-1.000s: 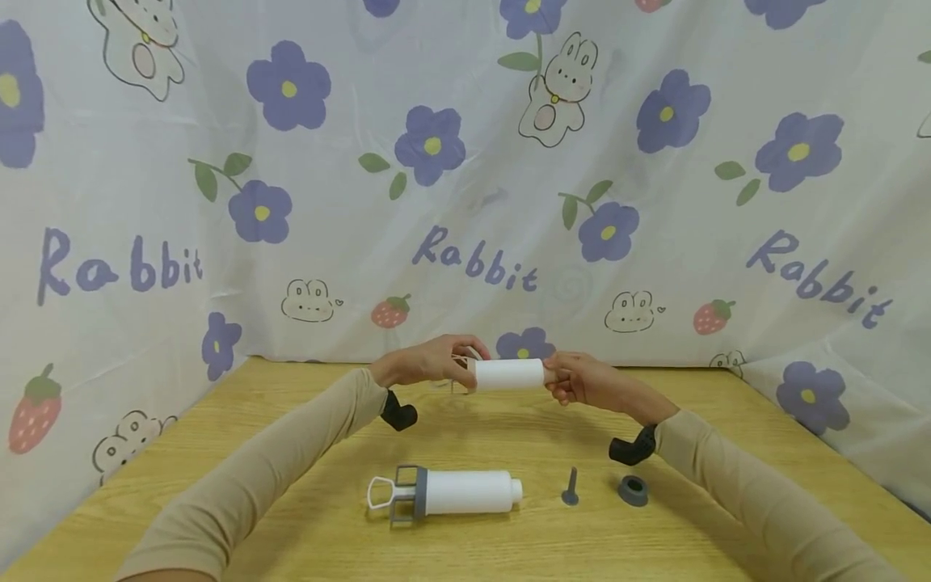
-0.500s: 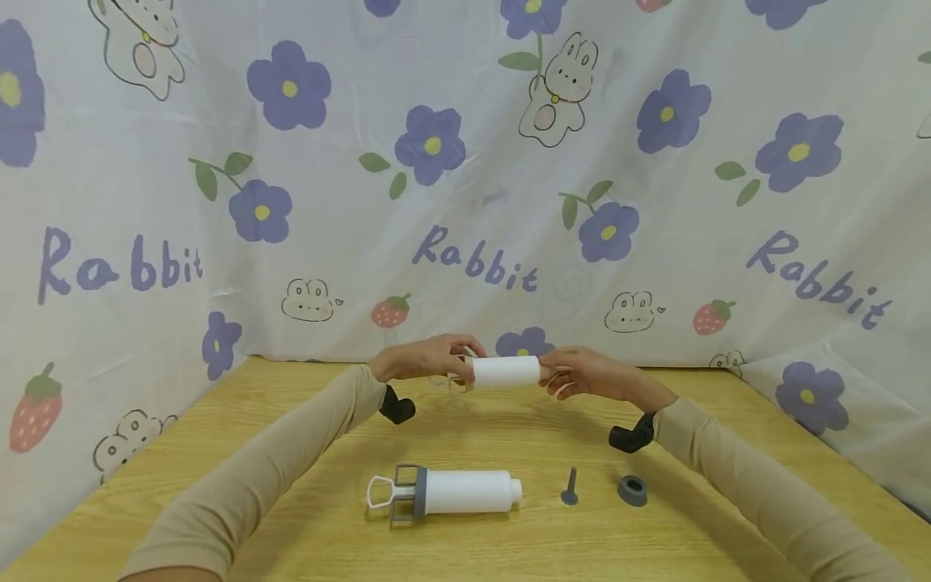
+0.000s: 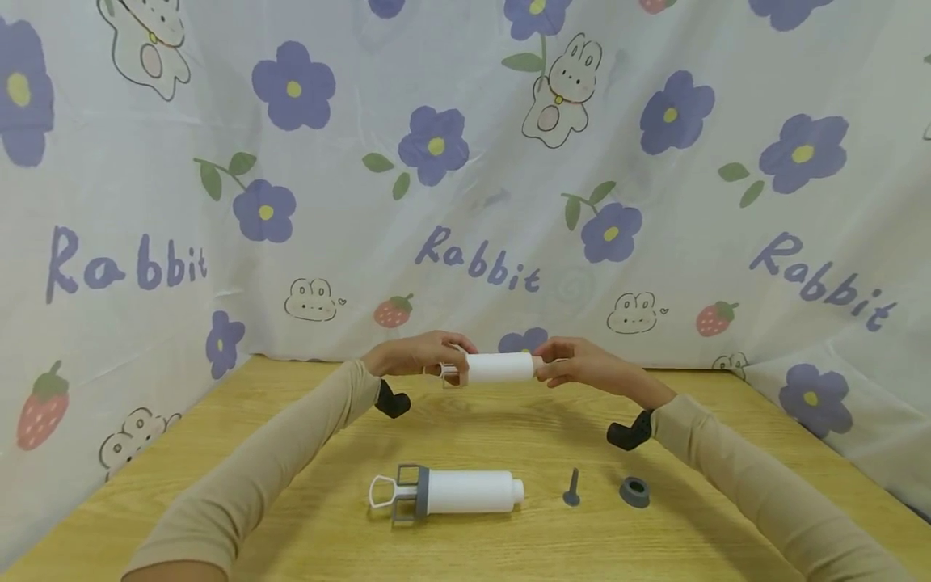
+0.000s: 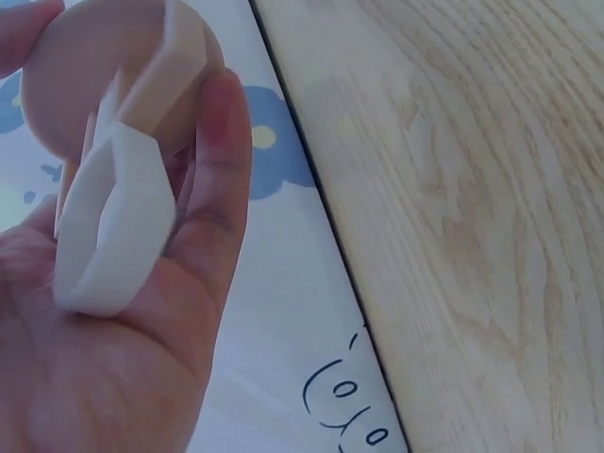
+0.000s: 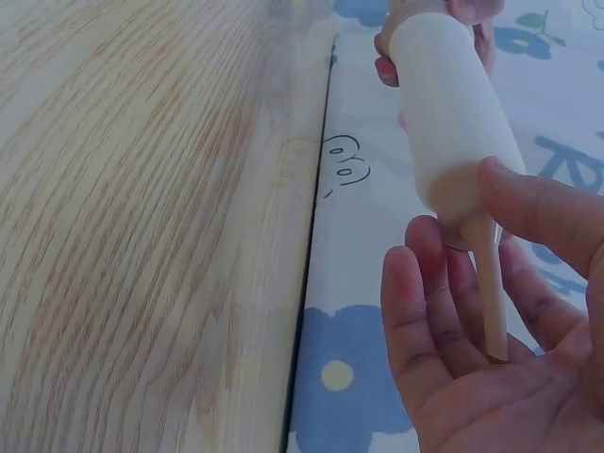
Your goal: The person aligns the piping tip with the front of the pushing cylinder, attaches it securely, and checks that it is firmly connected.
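Both hands hold a white tube level above the far middle of the wooden table. My left hand grips the tube's left end; in the left wrist view its fingers curl round a white loop handle at that end. My right hand pinches the tube's right end. In the right wrist view the thumb presses on the tube, and a thin rod from its tip lies over the palm.
Near the front of the table lie a second white tube with a grey collar and white loop handle, a small grey pin and a grey ring. A printed cloth hangs behind and along both sides.
The held tube has risen slightly and shifted a little left. My right hand has followed it and now grips nearer the tube's tip. The parts on the table have not moved.
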`<action>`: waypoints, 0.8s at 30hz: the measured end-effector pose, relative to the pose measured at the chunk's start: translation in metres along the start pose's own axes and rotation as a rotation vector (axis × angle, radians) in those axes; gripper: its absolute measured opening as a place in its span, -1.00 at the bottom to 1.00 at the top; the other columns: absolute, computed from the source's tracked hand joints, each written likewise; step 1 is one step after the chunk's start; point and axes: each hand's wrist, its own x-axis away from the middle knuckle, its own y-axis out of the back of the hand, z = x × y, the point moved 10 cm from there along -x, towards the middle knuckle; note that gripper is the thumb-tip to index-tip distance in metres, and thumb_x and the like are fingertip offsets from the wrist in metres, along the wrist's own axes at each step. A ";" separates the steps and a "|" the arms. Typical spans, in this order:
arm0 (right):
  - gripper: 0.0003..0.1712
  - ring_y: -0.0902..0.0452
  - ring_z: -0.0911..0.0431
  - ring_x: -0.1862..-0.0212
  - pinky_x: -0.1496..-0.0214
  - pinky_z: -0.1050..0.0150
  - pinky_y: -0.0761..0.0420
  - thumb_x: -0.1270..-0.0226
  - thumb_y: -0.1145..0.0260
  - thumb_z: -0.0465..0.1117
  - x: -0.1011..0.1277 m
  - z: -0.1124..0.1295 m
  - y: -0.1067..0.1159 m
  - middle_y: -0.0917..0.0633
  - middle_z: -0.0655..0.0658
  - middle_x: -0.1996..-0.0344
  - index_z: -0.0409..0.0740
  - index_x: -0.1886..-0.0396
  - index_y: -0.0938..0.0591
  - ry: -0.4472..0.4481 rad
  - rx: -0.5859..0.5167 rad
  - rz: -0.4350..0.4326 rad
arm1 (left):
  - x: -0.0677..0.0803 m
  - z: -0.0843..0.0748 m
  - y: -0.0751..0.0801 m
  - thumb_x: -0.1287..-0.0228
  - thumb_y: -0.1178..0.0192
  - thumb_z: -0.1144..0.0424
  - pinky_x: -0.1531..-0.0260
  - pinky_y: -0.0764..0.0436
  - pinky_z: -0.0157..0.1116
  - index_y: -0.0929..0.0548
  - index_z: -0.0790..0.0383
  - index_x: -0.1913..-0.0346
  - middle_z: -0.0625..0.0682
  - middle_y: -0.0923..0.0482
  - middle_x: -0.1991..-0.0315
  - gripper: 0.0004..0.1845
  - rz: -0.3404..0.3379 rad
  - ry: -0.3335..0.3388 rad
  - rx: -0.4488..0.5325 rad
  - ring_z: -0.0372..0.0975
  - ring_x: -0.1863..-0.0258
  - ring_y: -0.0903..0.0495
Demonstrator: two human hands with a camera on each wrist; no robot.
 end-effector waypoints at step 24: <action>-0.61 -0.45 -0.22 0.00 -0.02 -0.02 -0.52 -0.16 -0.28 -0.15 0.000 -0.035 -0.017 -0.59 -0.22 0.14 -0.23 0.05 -0.49 -0.053 0.055 0.066 | -0.012 0.037 -0.013 -0.07 -0.18 0.19 0.69 -0.17 -0.37 -0.42 0.17 -0.04 0.01 -0.49 0.52 -0.57 0.060 0.090 0.040 -0.23 0.68 -0.31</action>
